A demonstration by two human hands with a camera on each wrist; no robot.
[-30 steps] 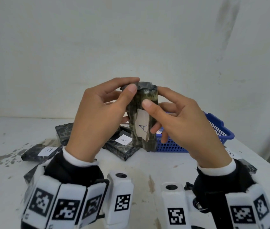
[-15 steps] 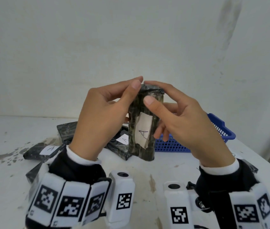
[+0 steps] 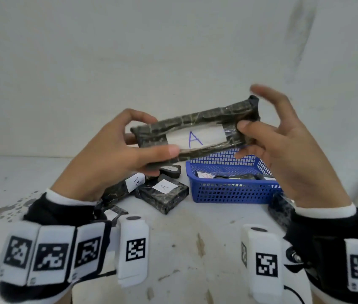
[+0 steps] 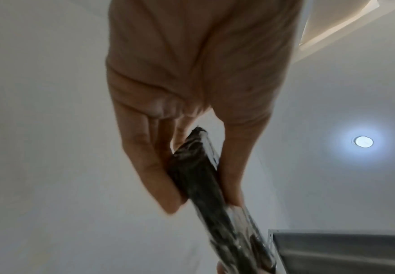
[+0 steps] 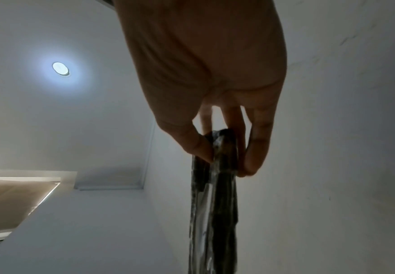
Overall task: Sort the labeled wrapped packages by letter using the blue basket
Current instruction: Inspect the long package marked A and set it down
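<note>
A dark wrapped package with a white label marked A is held lengthwise in the air above the table, its label facing me. My left hand pinches its left end between thumb and fingers; the left wrist view shows that package between thumb and fingers. My right hand pinches the right end with thumb and lower fingers, index finger lifted; the package shows in the right wrist view. The blue basket sits on the table behind, with wrapped packages inside.
On the white table lie more dark packages: one labeled A, one labeled B, another small one behind. A further package lies by my right wrist. A white wall stands close behind.
The package has turned from upright to lying lengthwise, label A now facing me. My hands have moved apart to its two ends, uncovering the basket and the table packages.
</note>
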